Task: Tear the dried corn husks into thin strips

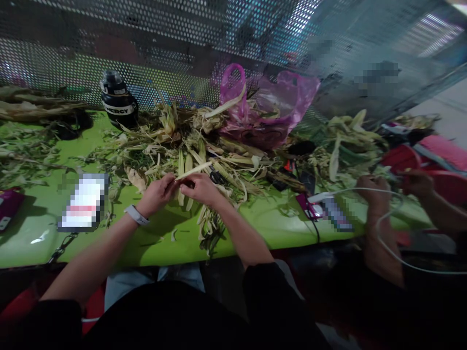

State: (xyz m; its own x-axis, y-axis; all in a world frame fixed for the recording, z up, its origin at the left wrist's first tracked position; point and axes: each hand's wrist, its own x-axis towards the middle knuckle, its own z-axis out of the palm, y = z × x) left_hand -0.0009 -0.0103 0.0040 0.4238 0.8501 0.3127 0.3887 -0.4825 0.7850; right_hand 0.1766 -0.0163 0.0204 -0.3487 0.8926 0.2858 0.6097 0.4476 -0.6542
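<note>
My left hand [157, 194], with a pale watch band at the wrist, is closed in a pinch at the near end of a pale dried husk strip [197, 169]. Right beside it, my right hand [202, 188] has its fingers curled closed around the same end. The strip points up and to the right from my fingertips. Beneath and behind both hands lies a loose heap of dried husks and stalks [160, 153]. Dark-handled scissors [218, 177] lie in the heap just past my right hand. The exact fingertip contact is partly hidden.
A green-covered table [153, 245] carries a dark bottle [119, 104], a pink plastic bag [270, 124], and a lit phone [83, 201] at left. At right, another person's hands [375, 189] work near a white cable [383, 214]. A perforated metal screen [175, 63] stands behind.
</note>
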